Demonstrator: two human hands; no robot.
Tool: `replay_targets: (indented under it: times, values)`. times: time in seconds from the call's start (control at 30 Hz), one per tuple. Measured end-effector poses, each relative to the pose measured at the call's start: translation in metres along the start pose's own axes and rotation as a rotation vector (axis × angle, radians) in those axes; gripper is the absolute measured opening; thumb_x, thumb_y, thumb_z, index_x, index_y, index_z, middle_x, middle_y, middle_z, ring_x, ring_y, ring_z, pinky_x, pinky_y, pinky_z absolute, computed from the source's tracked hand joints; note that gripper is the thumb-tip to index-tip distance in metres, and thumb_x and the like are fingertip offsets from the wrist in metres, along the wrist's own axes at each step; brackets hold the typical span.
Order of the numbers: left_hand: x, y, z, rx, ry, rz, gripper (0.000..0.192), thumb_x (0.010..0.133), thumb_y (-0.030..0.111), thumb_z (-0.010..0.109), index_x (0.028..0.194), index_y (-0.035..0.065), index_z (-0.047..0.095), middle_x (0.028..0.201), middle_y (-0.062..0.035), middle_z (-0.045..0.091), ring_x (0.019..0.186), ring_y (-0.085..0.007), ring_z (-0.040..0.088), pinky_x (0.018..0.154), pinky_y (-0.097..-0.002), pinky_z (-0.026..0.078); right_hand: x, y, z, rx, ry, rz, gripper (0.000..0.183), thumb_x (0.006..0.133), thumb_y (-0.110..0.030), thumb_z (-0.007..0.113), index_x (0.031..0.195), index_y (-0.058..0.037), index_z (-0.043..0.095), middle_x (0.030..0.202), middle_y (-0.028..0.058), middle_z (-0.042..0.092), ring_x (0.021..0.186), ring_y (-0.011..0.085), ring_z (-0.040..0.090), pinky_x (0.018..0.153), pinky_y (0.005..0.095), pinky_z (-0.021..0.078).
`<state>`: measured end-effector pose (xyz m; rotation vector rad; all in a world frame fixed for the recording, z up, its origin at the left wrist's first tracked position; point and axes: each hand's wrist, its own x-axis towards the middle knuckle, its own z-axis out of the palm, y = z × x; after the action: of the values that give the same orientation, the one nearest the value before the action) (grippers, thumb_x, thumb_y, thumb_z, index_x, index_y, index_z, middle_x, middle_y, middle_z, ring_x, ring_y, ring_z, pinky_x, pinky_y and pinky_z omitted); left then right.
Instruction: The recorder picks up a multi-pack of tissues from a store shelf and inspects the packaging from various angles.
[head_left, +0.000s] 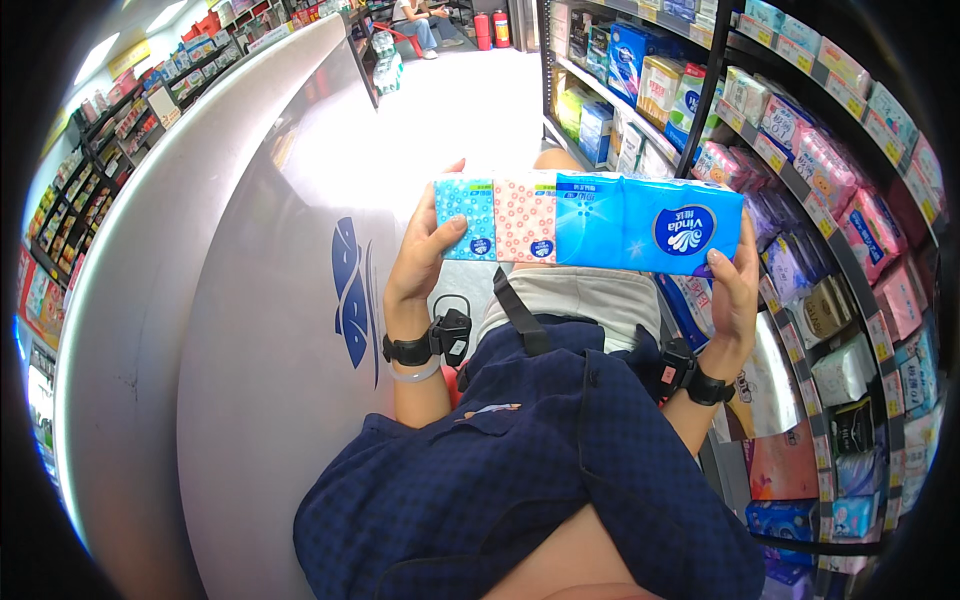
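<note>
Between my two hands, a row of Vinda tissue packs is pressed end to end, level above my lap, its logos upside down to me. At the left end my left hand has its thumb on the front of a light-blue patterned pack. A pink patterned pack comes beside it, then bright blue packaging with a large Vinda logo. My right hand grips the right end, thumb on the lower front corner. Fingers behind the row are mostly hidden.
To my right, curved-looking shelves hold packs of tissues and pads. A grey counter stands close on my left. Ahead lie a bright floor, fire extinguishers and a seated person.
</note>
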<state>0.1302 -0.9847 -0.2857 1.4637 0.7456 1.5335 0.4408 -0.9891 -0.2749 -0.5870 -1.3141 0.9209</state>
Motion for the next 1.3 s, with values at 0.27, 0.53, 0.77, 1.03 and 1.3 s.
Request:
replay_targets:
  times: [0.27,0.53,0.77,1.03,1.3]
  values:
    - [0.001,0.002,-0.002,-0.015,0.017,-0.023,0.065,0.071,0.015,0.058,0.125,-0.0003,0.025,0.106,-0.0123,0.047,0.097,-0.0158,0.048,0.084,-0.0263,0.038,0.003,0.001,0.004,0.027,-0.002,0.023,0.059,0.071,-0.018,0.059,0.12,0.0012,0.032,0.112,0.0115,0.044,0.105,0.0165,0.043,0.091,0.0272,0.0307]
    - [0.001,-0.001,-0.004,-0.021,0.001,-0.042,0.062,0.071,0.012,0.06,0.122,0.0007,0.027,0.105,-0.0112,0.047,0.095,-0.0145,0.049,0.082,-0.025,0.04,0.005,0.009,0.003,0.083,0.037,-0.004,0.053,0.075,-0.022,0.059,0.118,-0.0001,0.036,0.108,0.0101,0.048,0.101,0.0148,0.046,0.089,0.026,0.0328]
    - [0.0,0.003,-0.002,-0.055,0.007,-0.016,0.064,0.068,0.011,0.063,0.121,0.0017,0.029,0.107,-0.0124,0.046,0.098,-0.0159,0.047,0.083,-0.0259,0.039,0.004,0.005,0.005,0.07,0.046,-0.051,0.056,0.072,-0.02,0.062,0.119,-0.0019,0.036,0.11,0.0104,0.047,0.101,0.0163,0.046,0.089,0.0272,0.0321]
    - [-0.001,0.004,-0.001,-0.051,0.017,0.036,0.068,0.066,0.012,0.066,0.122,0.0039,0.027,0.111,-0.0146,0.042,0.103,-0.0196,0.044,0.088,-0.029,0.035,0.004,0.004,0.005,0.062,0.062,-0.095,0.059,0.071,-0.021,0.062,0.12,-0.0029,0.036,0.111,0.01,0.046,0.102,0.0174,0.045,0.091,0.0286,0.0305]
    - [-0.003,0.006,0.0,-0.029,0.022,0.083,0.07,0.066,0.015,0.068,0.121,0.0058,0.025,0.109,-0.0156,0.044,0.103,-0.0204,0.044,0.088,-0.0301,0.034,0.002,0.004,0.005,0.107,0.061,-0.105,0.063,0.069,-0.022,0.064,0.121,-0.0033,0.035,0.115,0.01,0.044,0.107,0.0184,0.042,0.093,0.0299,0.0289]
